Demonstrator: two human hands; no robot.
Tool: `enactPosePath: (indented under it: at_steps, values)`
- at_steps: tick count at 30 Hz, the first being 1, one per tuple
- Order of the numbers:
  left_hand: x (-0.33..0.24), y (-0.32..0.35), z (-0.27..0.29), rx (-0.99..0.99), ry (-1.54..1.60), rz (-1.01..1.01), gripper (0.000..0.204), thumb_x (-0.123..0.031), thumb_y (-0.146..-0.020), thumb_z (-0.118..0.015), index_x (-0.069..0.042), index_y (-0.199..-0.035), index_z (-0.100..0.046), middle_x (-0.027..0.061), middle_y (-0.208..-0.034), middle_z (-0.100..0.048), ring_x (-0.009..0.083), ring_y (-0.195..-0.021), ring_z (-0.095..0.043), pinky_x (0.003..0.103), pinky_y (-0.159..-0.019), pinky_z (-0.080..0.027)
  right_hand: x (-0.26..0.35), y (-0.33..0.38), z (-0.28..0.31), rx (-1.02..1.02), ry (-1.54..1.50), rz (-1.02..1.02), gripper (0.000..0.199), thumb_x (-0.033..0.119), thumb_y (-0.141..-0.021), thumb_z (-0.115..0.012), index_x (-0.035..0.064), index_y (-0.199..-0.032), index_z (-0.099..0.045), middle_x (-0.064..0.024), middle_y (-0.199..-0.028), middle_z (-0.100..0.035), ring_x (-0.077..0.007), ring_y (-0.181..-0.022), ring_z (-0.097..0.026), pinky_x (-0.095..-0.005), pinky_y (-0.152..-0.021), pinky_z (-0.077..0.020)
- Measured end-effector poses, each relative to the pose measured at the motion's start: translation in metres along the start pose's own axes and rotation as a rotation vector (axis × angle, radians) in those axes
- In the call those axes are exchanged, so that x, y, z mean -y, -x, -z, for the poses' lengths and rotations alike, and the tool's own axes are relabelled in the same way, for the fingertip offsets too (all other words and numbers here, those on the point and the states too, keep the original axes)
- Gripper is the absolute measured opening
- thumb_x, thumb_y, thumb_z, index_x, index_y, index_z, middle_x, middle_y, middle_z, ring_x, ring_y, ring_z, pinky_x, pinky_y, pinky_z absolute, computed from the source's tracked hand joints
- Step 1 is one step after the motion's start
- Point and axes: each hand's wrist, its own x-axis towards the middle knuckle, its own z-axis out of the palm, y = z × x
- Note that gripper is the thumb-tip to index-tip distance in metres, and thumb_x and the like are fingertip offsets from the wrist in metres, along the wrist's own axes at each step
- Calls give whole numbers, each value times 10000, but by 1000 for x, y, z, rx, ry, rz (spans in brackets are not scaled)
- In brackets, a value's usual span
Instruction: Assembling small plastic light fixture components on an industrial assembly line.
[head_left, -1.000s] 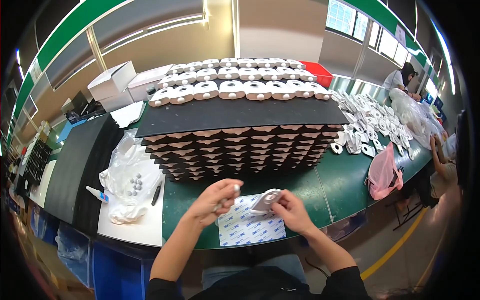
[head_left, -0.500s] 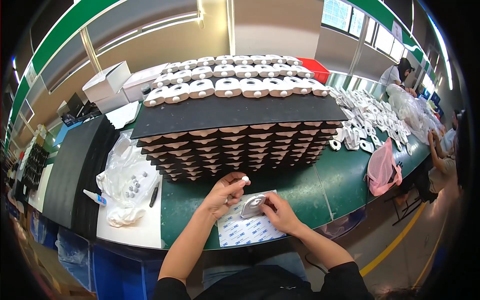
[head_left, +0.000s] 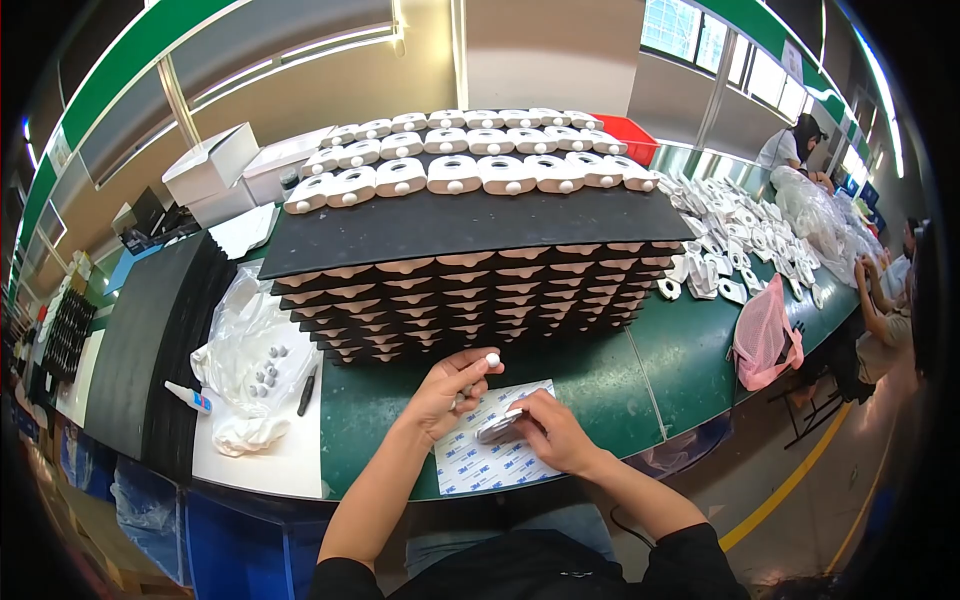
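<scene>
Between thumb and forefinger, my left hand [head_left: 438, 398] pinches a small white round cap [head_left: 493, 360]. A few more caps [head_left: 461, 397], greyish, show against its curled fingers. My right hand [head_left: 558, 438] grips a light plastic housing [head_left: 496, 428], tilted almost edge-on, so its opening is hardly visible. Both hands hover around a white backing sheet with blue print [head_left: 485, 468] on the green table. Beyond them rises a stack of black boards with housings between the layers; on its top board [head_left: 470, 220] stand rows of white housings [head_left: 455, 174], each with a round cap in front.
To the left, loose caps [head_left: 268, 378] lie on a plastic bag [head_left: 235, 345], beside a black pen [head_left: 307, 393] and a glue bottle [head_left: 188, 396]. Black boards [head_left: 150, 330] stack farther left. At right are piled housings [head_left: 735, 235], a pink mesh bag [head_left: 765, 335] and other people.
My right hand has turned the housing from showing its face and opening to nearly edge-on, and rolled over it. My left hand keeps its pinch on the cap, almost unmoved.
</scene>
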Motion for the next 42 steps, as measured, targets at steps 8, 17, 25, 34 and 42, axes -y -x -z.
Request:
enactPosePath:
  at_steps: [8, 17, 25, 34, 42]
  values:
    - [2, 1, -3, 10, -70, -27, 298, -61, -767, -644, -16, -1048, -558, 21, -807, -551, 37, -551, -393, 161, -425, -259, -18, -1, 14, -4, -963, -436, 93, 55, -884, -487, 85, -960, -444, -66, -992, -559, -125, -917, -518, -259, -806, -416]
    - [5, 2, -8, 74, -94, 72, 224, -129, -792, -647, -38, -988, -587, -7, -778, -571, 23, -553, -399, 157, -434, -267, -10, -7, 31, -90, -1250, -318, 156, 23, -809, -578, 84, -894, -463, -110, -992, -553, -195, -969, -519, -293, -849, -425]
    - [7, 3, -8, 96, -119, -17, 289, -63, -748, -672, -41, -1022, -581, -15, -797, -570, 14, -553, -423, 145, -449, -282, 6, -16, 57, -119, 121, 433, 194, -53, -565, -658, 73, -678, -564, -51, -930, -647, -253, -893, -576, -311, -735, -487]
    - [5, 3, -10, 77, -100, 28, 285, -39, -745, -666, -51, -1020, -596, -3, -807, -582, 25, -573, -451, 147, -468, -328, -8, -11, 47, -218, -228, 274, 191, -86, -624, -621, 39, -758, -566, -69, -968, -620, -233, -904, -549, -276, -784, -447]
    - [10, 3, -10, 45, -179, -61, 265, -51, -736, -677, -58, -993, -612, -22, -777, -572, 11, -545, -416, 139, -448, -291, -11, -15, 16, -285, -1098, -401, 218, 90, -911, -449, 59, -1127, -439, -55, -1071, -534, -158, -968, -539, -321, -843, -453]
